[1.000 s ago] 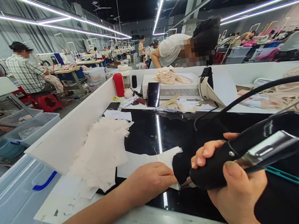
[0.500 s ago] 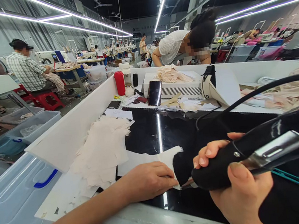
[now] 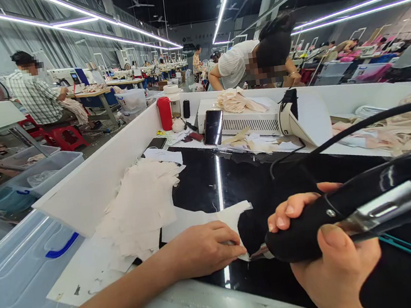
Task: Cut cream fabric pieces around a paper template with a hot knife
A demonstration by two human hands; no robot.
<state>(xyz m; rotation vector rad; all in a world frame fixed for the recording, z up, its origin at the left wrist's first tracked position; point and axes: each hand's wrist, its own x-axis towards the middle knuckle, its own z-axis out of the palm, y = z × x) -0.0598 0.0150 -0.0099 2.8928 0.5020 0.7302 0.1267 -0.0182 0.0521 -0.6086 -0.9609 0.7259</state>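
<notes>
A white, irregularly cut fabric piece (image 3: 195, 219) lies on the glossy black work surface (image 3: 197, 180). My left hand (image 3: 208, 248) rests on its near right part, fingers together, with the fingertips closed on the edge. My right hand (image 3: 333, 258) is wrapped round a black handheld tool (image 3: 300, 237) with a silver metal lever (image 3: 390, 205) along its body. The tool's narrow metal tip (image 3: 258, 254) reaches toward the fabric edge, right beside my left fingertips. Whether the tip touches the fabric I cannot tell. A thick black cable (image 3: 368, 121) arches above the tool.
A pile of pale fabric pieces (image 3: 139, 198) lies at the left. Behind are a phone (image 3: 213, 127), a red cup (image 3: 165, 114) and a white vented box (image 3: 258, 124). A teal slim tool (image 3: 407, 247) lies right. Across the partition, a co-worker (image 3: 239, 63) bends forward.
My right hand and the black tool have shifted slightly right. My left hand and the fabric stay almost in place. The co-worker's arm across the partition has come up into view.
</notes>
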